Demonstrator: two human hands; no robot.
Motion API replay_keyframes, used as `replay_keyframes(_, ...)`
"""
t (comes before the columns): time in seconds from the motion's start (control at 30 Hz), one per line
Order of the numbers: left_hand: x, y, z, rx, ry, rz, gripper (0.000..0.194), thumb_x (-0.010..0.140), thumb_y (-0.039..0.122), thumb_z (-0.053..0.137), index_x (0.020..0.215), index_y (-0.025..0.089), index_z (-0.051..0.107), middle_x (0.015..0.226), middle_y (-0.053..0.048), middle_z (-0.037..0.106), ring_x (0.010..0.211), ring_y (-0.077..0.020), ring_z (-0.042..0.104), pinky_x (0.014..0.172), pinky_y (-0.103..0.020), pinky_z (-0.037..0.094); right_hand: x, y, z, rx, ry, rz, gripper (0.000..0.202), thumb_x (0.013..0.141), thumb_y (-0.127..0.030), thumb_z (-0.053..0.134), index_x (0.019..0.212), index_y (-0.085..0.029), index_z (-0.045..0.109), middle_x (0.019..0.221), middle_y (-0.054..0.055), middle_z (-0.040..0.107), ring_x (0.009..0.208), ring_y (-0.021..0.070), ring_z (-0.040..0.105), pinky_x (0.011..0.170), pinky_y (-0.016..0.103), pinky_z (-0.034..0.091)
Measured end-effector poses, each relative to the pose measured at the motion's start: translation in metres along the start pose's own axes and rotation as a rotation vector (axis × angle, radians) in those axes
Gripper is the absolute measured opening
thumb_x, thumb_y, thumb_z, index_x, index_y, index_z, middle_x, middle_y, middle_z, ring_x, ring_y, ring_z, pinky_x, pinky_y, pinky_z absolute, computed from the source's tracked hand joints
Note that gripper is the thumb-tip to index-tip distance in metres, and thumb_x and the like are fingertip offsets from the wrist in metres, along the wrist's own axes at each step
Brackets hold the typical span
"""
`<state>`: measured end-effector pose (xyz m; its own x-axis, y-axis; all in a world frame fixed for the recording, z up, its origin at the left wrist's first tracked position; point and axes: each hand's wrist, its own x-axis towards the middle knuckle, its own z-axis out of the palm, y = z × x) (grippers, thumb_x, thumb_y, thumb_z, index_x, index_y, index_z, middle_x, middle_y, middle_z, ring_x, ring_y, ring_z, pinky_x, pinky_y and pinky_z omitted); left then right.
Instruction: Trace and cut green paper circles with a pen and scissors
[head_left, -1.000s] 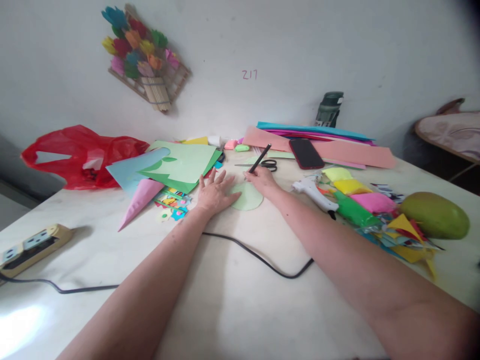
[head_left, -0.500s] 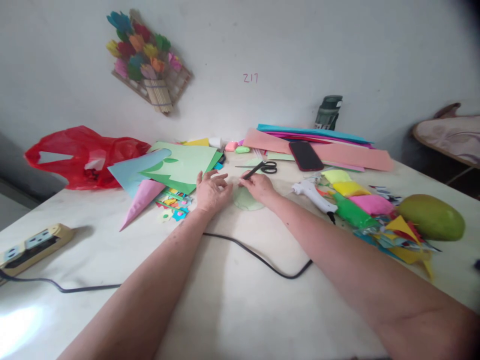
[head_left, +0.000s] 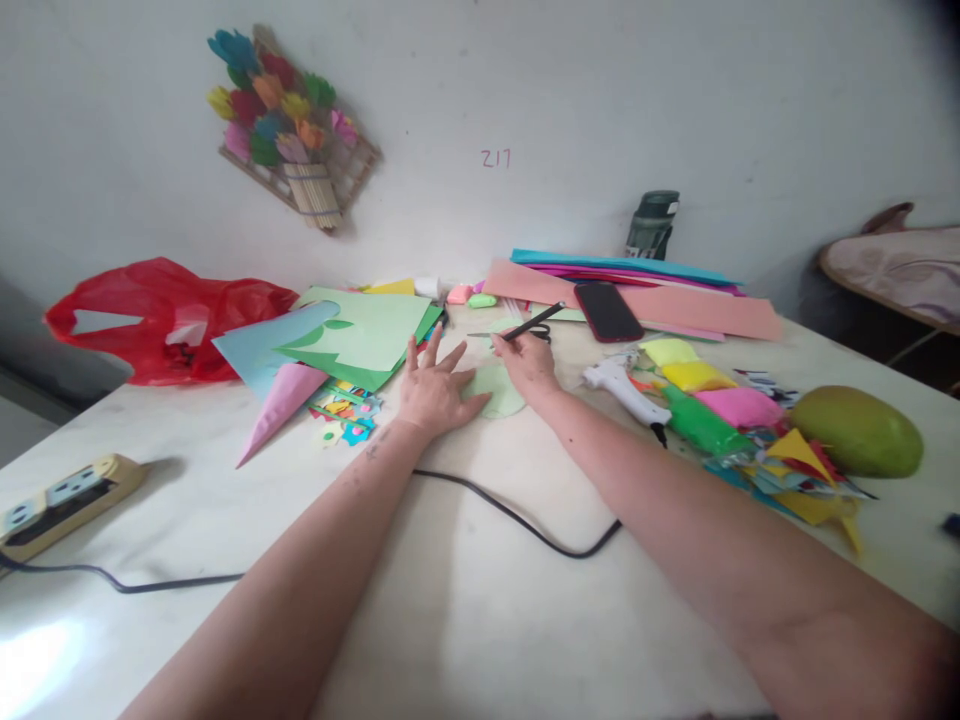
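A pale green paper circle [head_left: 499,392] lies flat on the table between my hands. My left hand [head_left: 436,392] is spread open on the tabletop, its thumb at the circle's left edge. Pinched in my right hand [head_left: 531,368] is a slim black pencil [head_left: 536,322], tilted up to the right with its lower end near the circle's upper edge. Behind that hand lies a pair of black-handled scissors [head_left: 541,335], partly hidden. Small colored paper cutouts [head_left: 352,415] sit left of my left hand.
A pink paper cone [head_left: 279,412] and green sheets [head_left: 375,330] lie left, near a red plastic bag [head_left: 165,320]. Right are a white glue gun [head_left: 626,392], a phone [head_left: 607,312], clay packets [head_left: 697,378] and a green fruit [head_left: 856,432]. A black cord [head_left: 517,510] crosses in front.
My left hand has flattened and spread its fingers. My right hand has shifted slightly right, and the pencil now points further up and right. More of the paper circle shows.
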<state>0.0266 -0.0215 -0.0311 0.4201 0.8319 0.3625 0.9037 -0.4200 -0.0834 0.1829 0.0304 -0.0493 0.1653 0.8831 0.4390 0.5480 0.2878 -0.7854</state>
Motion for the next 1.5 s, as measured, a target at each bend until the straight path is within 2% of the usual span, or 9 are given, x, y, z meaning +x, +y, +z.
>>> replay_keyframes(0.13,0.000,0.008,-0.007,0.030,0.065,-0.092,0.046,0.072,0.061,0.046,0.094,0.029,0.071,0.134,0.004,0.045,0.134,-0.0326,0.009,0.108,-0.049,-0.010,0.000,0.000,0.001,0.015,-0.021,0.008,0.025,0.080,-0.041,0.051,0.083,-0.018,0.063,0.072,0.003,0.069,0.074,0.0155,0.065,0.070,0.025,0.047)
replay_keyframes(0.27,0.002,-0.007,-0.001,-0.089,0.097,-0.348,0.045,0.084,0.053,0.032,0.103,0.031,0.066,0.125,0.004,0.055,0.129,-0.0249,0.029,0.110,-0.049,0.005,0.000,0.000,0.003,0.124,-0.084,0.045,0.020,0.078,-0.037,0.055,0.081,-0.019,0.061,0.064,0.001,0.067,0.070,0.0155,0.065,0.070,0.026,0.048)
replay_keyframes(0.33,0.003,-0.016,0.004,-0.131,0.073,-0.397,0.043,0.085,0.049,0.031,0.107,0.031,0.063,0.123,0.005,0.056,0.128,-0.0232,0.031,0.110,-0.048,0.008,-0.001,-0.002,0.004,0.239,-0.141,0.085,0.017,0.076,-0.035,0.057,0.079,-0.018,0.060,0.060,0.000,0.065,0.066,0.0154,0.065,0.070,0.027,0.049)
replay_keyframes(0.5,0.003,-0.019,0.012,-0.080,-0.059,-0.237,0.066,0.074,0.068,0.038,0.126,0.029,0.050,0.137,0.003,0.041,0.135,-0.0295,0.009,0.109,-0.051,-0.001,-0.002,-0.008,0.006,0.647,-0.310,0.147,0.014,0.072,-0.029,0.063,0.074,-0.016,0.057,0.060,-0.001,0.063,0.062,0.0122,0.064,0.073,0.027,0.051)
replay_keyframes(0.63,0.003,-0.013,0.012,-0.040,-0.119,-0.167,0.081,0.070,0.076,0.032,0.134,0.027,0.040,0.142,0.003,0.034,0.135,-0.0314,-0.002,0.107,-0.055,-0.005,-0.003,-0.013,0.009,0.791,-0.374,0.115,0.021,0.068,-0.033,0.066,0.076,-0.015,0.059,0.065,0.000,0.065,0.067,0.0129,0.065,0.076,0.029,0.051)
replay_keyframes(0.83,0.003,-0.015,0.011,-0.002,-0.154,-0.199,0.085,0.069,0.078,0.030,0.135,0.026,0.038,0.145,0.001,0.028,0.135,-0.0331,-0.005,0.105,-0.057,-0.006,0.002,-0.006,0.011,0.456,-0.198,-0.007,0.023,0.068,-0.036,0.063,0.073,-0.013,0.065,0.069,0.004,0.067,0.071,0.0173,0.064,0.072,0.030,0.049)
replay_keyframes(1.07,0.001,-0.015,0.009,0.008,-0.173,-0.220,0.082,0.071,0.077,0.028,0.135,0.025,0.038,0.145,0.000,0.028,0.135,-0.0332,-0.005,0.105,-0.057,-0.006,0.000,0.004,0.014,0.262,-0.337,0.012,0.013,0.068,-0.028,0.064,0.073,-0.016,0.067,0.070,0.003,0.069,0.070,0.0164,0.064,0.070,0.028,0.049)
replay_keyframes(1.3,0.000,-0.019,0.010,-0.015,-0.239,-0.223,0.076,0.072,0.075,0.028,0.131,0.030,0.042,0.144,0.003,0.030,0.135,-0.0330,-0.004,0.105,-0.057,-0.006,-0.002,-0.005,0.011,0.294,-0.376,-0.003,0.009,0.068,-0.021,0.063,0.074,-0.015,0.066,0.066,0.002,0.068,0.066,0.0144,0.064,0.068,0.026,0.049)
replay_keyframes(1.5,0.001,-0.020,0.011,-0.044,-0.255,-0.232,0.075,0.071,0.076,0.028,0.131,0.032,0.041,0.143,0.005,0.031,0.135,-0.0306,0.003,0.105,-0.057,-0.002,-0.004,-0.005,0.015,0.241,-0.431,-0.025,0.016,0.070,-0.029,0.063,0.076,-0.015,0.066,0.067,0.003,0.067,0.066,0.0143,0.064,0.066,0.026,0.048)
